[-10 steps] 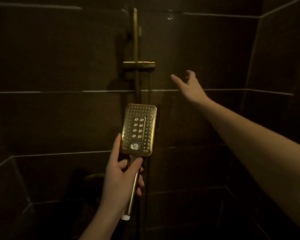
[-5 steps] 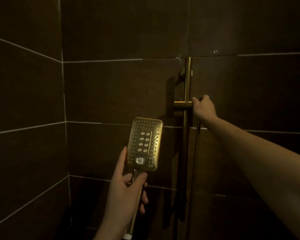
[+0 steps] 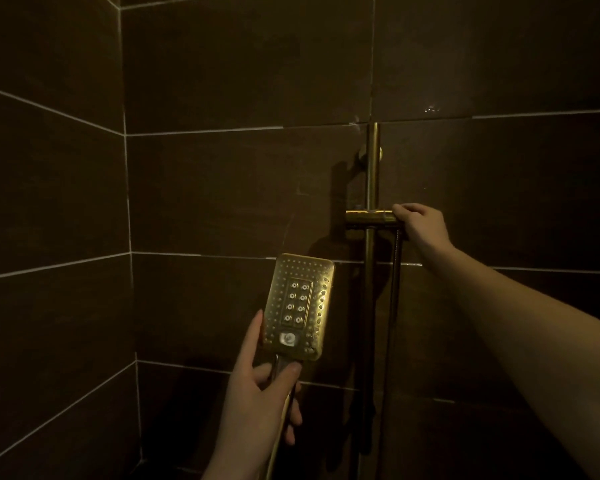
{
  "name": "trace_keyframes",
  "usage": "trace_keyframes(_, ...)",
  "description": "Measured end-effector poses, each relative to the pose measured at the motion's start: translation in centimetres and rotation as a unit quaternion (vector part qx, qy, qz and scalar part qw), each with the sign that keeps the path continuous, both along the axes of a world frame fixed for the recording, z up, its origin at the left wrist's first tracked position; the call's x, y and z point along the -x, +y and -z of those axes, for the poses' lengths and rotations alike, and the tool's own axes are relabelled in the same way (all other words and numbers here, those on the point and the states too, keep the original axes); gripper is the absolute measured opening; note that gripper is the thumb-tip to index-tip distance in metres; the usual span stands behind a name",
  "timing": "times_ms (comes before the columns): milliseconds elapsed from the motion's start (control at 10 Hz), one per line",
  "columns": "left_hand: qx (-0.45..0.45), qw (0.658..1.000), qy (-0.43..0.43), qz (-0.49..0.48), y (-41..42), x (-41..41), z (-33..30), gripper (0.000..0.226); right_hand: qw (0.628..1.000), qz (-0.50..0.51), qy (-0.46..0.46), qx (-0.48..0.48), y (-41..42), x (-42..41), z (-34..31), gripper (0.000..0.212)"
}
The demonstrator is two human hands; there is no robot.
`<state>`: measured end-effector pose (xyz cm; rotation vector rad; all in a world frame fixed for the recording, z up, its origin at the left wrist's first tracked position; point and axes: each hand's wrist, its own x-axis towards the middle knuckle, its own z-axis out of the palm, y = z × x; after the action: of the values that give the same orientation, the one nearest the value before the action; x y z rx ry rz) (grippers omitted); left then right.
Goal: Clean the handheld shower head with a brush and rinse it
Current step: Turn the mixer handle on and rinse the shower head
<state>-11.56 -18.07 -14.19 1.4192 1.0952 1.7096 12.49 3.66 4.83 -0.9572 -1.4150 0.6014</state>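
Observation:
A gold rectangular handheld shower head (image 3: 298,306) faces me, its nozzle plate upright in the lower middle of the head view. My left hand (image 3: 260,396) grips its handle just below the plate, thumb across the front. Up and to the right, my right hand (image 3: 420,225) grips the right end of the gold holder bracket (image 3: 369,216) on the vertical slide rail (image 3: 372,174). No brush is in view.
The shower hose (image 3: 394,306) hangs down beside the rail under my right hand. Dark brown tiled walls (image 3: 222,185) meet in a corner at the left. The light is dim.
My right hand reached from open air to the holder bracket and closed on its right end. The view swung left and up; the shower head stayed in my left hand.

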Motion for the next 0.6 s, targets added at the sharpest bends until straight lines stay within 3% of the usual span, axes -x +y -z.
trace_keyframes(300,-0.003,1.000,0.006,-0.014,-0.2,0.6,0.6,0.095,0.999,0.034,-0.006,0.028,0.0,0.4,-1.8,0.022)
trace_keyframes(500,0.006,1.000,0.004,-0.028,-1.1,1.8,1.8,0.094,0.995,0.053,-0.077,0.021,0.5,0.6,-3.0,0.027)
trace_keyframes(600,0.015,0.999,-0.005,-0.040,-1.6,2.5,2.5,0.093,0.997,0.063,-0.006,-0.037,0.0,0.5,-4.3,0.022)
